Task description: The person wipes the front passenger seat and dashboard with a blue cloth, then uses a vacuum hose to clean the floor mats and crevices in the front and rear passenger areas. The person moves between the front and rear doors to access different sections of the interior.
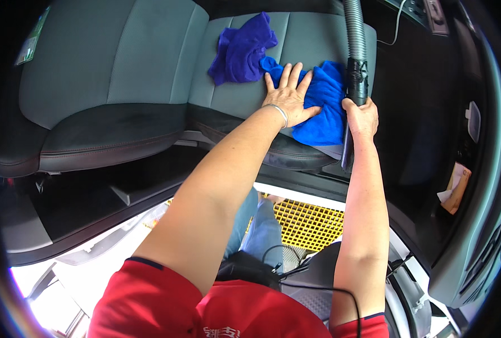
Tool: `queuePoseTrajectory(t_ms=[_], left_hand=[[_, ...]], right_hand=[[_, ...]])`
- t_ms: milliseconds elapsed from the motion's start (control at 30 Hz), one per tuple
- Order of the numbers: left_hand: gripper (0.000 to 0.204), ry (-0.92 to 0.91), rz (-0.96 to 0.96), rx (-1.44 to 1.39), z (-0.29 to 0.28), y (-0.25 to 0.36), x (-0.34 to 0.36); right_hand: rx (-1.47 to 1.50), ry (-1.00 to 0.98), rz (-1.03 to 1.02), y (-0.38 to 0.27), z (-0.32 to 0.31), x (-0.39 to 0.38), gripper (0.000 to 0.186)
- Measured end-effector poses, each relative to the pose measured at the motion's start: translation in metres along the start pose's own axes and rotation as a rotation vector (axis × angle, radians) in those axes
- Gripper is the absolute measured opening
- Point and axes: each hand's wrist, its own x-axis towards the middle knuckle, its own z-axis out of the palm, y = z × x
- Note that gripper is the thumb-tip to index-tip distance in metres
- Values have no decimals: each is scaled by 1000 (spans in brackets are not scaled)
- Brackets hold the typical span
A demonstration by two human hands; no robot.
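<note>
Grey seat (311,36), left grip (288,102) splayed

A grey car seat cushion (306,36) with pale seams and a black, red-stitched near edge bears two cloths. A crumpled purple cloth (242,50) lies toward its far left part; just beside it, nearer and to the right, a rumpled bright blue cloth (328,98) spreads toward the near edge.

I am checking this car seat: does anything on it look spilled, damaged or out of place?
Nothing stands out: I see no spill or damage on the grey seat; the purple cloth and blue cloth just lie crumpled.
</note>
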Motion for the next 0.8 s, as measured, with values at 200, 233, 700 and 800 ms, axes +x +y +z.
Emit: queuePoseTrajectory(t_ms=[200,233,700,800], left_hand=[[93,14,-27,24,-3,2,-4],[93,13,-17,-9,-6,2,-5],[51,-591,440,-2713,-99,79,-72],[44,-422,296,-2701,-78,98,-101]], right_hand=[[19,56,-64,8,-64,-32,31],[-33,119,-144,12,-77,-47,30],[-291,612,-151,156,-46,-226,75],[1354,410,458,184,-24,-219,91]])
